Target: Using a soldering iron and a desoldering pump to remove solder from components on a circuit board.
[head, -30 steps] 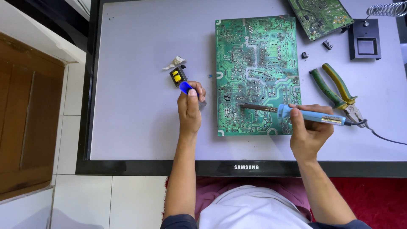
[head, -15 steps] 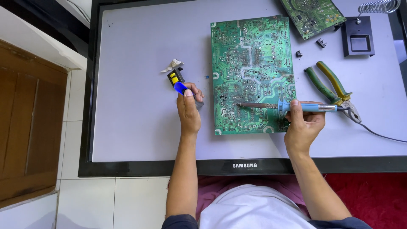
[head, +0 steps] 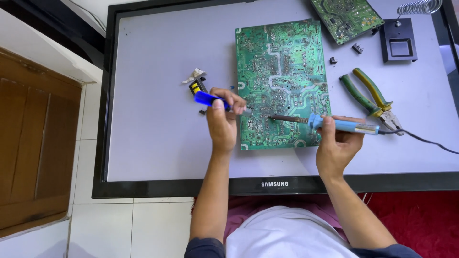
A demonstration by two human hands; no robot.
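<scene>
The circuit board [head: 282,81] lies flat on the television panel [head: 158,110]. Left of it sits a small component [head: 196,87]; right of it, pliers [head: 370,98]. Behind those stands the iron holder [head: 399,40], a second board [head: 346,16] to its left.

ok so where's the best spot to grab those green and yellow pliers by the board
Grip the pliers by the two sleeved handles, which splay toward the upper left. Come from above on that far side, since the metal jaws point down-right beside the soldering iron in the right hand and its cord.
</scene>
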